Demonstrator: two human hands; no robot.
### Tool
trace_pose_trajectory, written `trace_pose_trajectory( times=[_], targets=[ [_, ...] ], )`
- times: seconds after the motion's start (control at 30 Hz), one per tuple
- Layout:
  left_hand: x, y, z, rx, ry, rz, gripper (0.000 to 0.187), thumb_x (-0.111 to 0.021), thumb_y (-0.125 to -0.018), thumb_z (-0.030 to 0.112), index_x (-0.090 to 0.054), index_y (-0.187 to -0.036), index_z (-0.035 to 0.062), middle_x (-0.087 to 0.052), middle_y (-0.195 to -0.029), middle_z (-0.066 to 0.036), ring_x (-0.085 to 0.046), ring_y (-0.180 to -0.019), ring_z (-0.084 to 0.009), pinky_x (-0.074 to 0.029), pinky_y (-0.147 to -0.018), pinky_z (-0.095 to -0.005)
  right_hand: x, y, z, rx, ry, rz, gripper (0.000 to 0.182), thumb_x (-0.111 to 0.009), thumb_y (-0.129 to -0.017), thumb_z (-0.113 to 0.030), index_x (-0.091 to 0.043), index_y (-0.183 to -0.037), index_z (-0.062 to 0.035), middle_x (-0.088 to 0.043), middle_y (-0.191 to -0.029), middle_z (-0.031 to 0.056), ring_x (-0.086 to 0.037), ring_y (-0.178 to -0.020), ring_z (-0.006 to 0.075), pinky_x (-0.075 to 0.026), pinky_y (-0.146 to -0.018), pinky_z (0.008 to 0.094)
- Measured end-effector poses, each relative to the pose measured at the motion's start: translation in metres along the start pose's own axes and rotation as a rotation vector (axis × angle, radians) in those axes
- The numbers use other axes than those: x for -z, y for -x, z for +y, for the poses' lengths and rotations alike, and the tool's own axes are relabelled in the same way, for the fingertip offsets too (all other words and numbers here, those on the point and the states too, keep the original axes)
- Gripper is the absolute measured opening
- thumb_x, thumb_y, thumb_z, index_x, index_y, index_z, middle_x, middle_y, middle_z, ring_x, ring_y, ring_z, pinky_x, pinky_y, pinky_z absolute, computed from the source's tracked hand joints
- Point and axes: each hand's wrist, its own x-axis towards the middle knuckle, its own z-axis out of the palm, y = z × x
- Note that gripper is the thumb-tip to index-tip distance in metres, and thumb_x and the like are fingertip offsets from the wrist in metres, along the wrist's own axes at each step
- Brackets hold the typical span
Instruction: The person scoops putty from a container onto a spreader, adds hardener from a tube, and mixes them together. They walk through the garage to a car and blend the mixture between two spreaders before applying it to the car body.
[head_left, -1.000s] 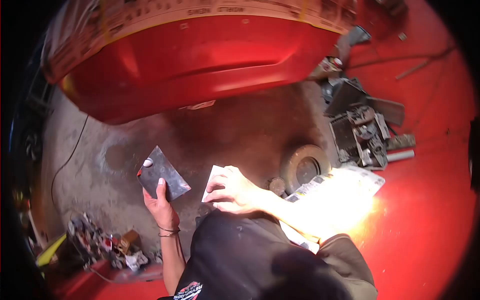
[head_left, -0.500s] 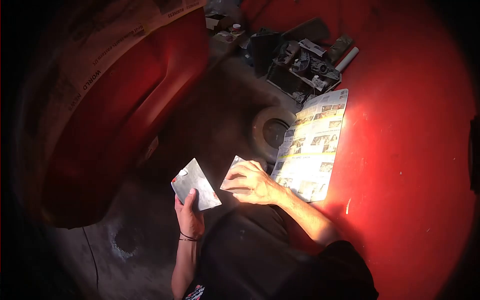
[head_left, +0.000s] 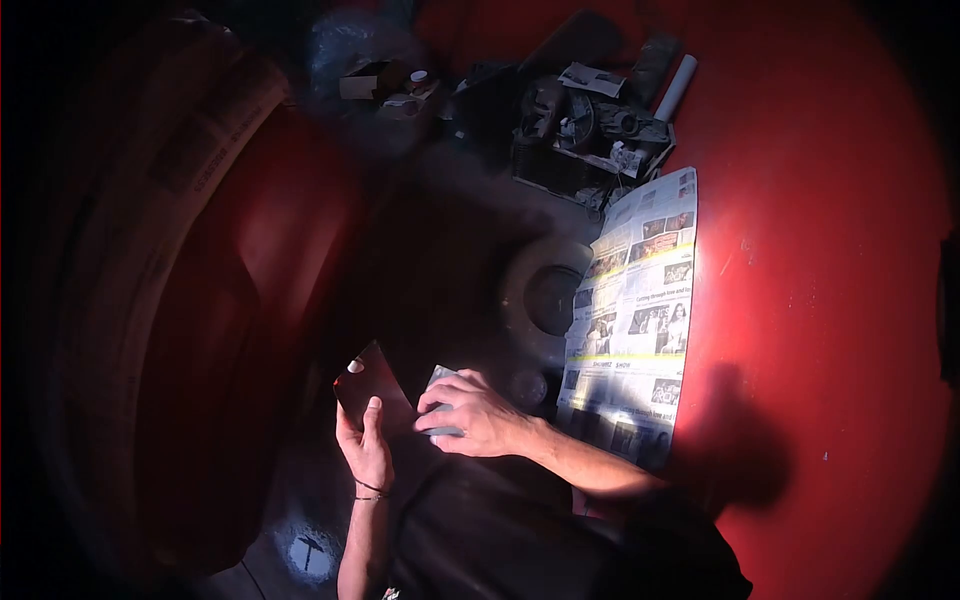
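Note:
My left hand (head_left: 366, 455), with a dark band at its wrist, is closed on a flat metal plate (head_left: 385, 388), thumb on top. A small white dab of paste (head_left: 356, 367) sits near the plate's far corner, with a red smear at the edge. My right hand (head_left: 478, 418) grips a smaller grey flat spreader (head_left: 440, 374), fingers bent over its face. The spreader is close beside the right edge of the plate. Both hands are in front of my dark shirt.
On the right, a newspaper sheet (head_left: 630, 330) covers part of a large red panel (head_left: 800, 330). A tyre (head_left: 518, 290) lies on the floor beyond my hands. Behind it stands a crate of parts (head_left: 570, 165). At left is another red panel (head_left: 270, 250) edged with paper.
My right hand and the spreader have come left, closer to the plate. The plate has gone from bright glare to dark shade. The whole view has shifted, and a shadow falls on the red panel.

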Motion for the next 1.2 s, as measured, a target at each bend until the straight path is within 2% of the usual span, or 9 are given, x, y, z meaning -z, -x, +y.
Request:
trace_pose_trajectory(
  times=[0.17,0.33,0.57,0.63,0.77,0.93,1.03,1.07,1.2],
  targets=[
    [-0.076,-0.108,0.011,0.066,0.067,0.02,0.028,-0.07,-0.102,0.013,-0.061,-0.128,0.0089,-0.069,-0.114,0.0,-0.067,-0.103,-0.0102,-0.056,-0.09,-0.0311,0.069,-0.037,0.044,-0.063,-0.052,0.164,0.033,-0.08,-0.082,-0.015,-0.079,-0.115,-0.0175,-0.066,-0.125,0.0015,-0.058,-0.126,0.024,-0.039,-0.111,0.0471],
    [-0.161,-0.167,-0.002,0.514,0.345,-0.154,0.028,-0.066,-0.101,0.009,-0.06,-0.129,0.0081,-0.071,-0.114,-0.005,-0.071,-0.103,-0.0163,-0.062,-0.087,-0.0365,0.112,-0.079,0.087,-0.095,-0.358,0.401,0.04,-0.085,-0.079,-0.01,-0.078,-0.118,-0.0138,-0.066,-0.127,0.0042,-0.057,-0.131,0.0302,-0.046,-0.111,0.0458],
    [-0.254,-0.303,-0.036,0.747,0.317,-0.409,0.035,-0.07,-0.098,0.007,-0.06,-0.131,0.008,-0.072,-0.118,-0.007,-0.071,-0.108,-0.0203,-0.059,-0.094,-0.0397,0.169,-0.104,0.205,-0.391,-0.068,0.549,0.042,-0.084,-0.075,-0.006,-0.078,-0.117,-0.0132,-0.066,-0.123,0.0067,-0.06,-0.123,0.0295,-0.051,-0.104,0.0431],
    [-0.289,-0.349,-0.023,0.773,0.362,-0.471,0.035,-0.071,-0.098,0.008,-0.06,-0.132,0.0064,-0.071,-0.12,-0.007,-0.07,-0.11,-0.0194,-0.058,-0.096,-0.0392,0.182,-0.112,0.232,-0.539,0.162,0.443,0.042,-0.085,-0.075,-0.004,-0.078,-0.116,-0.0098,-0.064,-0.126,0.007,-0.059,-0.124,0.0282,-0.048,-0.108,0.0403],
    [-0.347,-0.444,-0.026,0.608,0.214,-0.722,0.034,-0.069,-0.102,0.013,-0.06,-0.134,0.0047,-0.071,-0.123,-0.005,-0.069,-0.112,-0.0156,-0.057,-0.097,-0.036,0.199,-0.146,0.288,-0.706,-0.114,0.788,0.037,-0.079,-0.082,0.0,-0.074,-0.119,-0.0022,-0.063,-0.132,0.0114,-0.061,-0.124,0.026,-0.046,-0.109,0.0367],
    [-0.398,-0.508,-0.055,0.709,0.212,-0.769,0.033,-0.068,-0.105,0.019,-0.061,-0.132,0.0023,-0.071,-0.121,-0.006,-0.068,-0.11,-0.0142,-0.055,-0.099,-0.0351,0.2,-0.183,0.339,-0.954,-0.769,1.388,0.033,-0.073,-0.093,-0.005,-0.07,-0.126,-0.0007,-0.066,-0.132,0.0092,-0.064,-0.118,0.0188,-0.049,-0.103,0.0328],
    [-0.433,-0.544,-0.075,0.65,0.046,-0.831,0.032,-0.066,-0.106,0.022,-0.063,-0.13,0.0014,-0.072,-0.116,-0.004,-0.066,-0.105,-0.0107,-0.053,-0.098,-0.0314,0.232,-0.207,0.366,-0.983,-0.342,1.135,0.038,-0.07,-0.094,-0.002,-0.065,-0.132,0.0022,-0.068,-0.128,0.0086,-0.062,-0.123,0.0192,-0.048,-0.108,0.0342],
    [-0.446,-0.556,-0.078,0.582,-0.009,-0.881,0.032,-0.065,-0.107,0.023,-0.063,-0.131,0.0015,-0.073,-0.115,-0.004,-0.067,-0.103,-0.0105,-0.054,-0.095,-0.0306,0.255,-0.222,0.373,-0.964,-0.111,1.026,0.036,-0.075,-0.089,-0.003,-0.071,-0.125,-0.0006,-0.068,-0.128,0.0108,-0.064,-0.12,0.023,-0.05,-0.106,0.0367],
    [-0.517,-0.603,-0.075,0.403,-0.247,-0.991,0.036,-0.062,-0.109,0.022,-0.061,-0.139,0.0023,-0.075,-0.111,-0.005,-0.068,-0.098,-0.0096,-0.056,-0.088,-0.0287,0.339,-0.254,0.436,-0.883,0.15,0.864,0.033,-0.08,-0.082,-0.007,-0.079,-0.115,-0.0081,-0.067,-0.125,0.01,-0.062,-0.117,0.0284,-0.048,-0.102,0.0392]
  ],
)
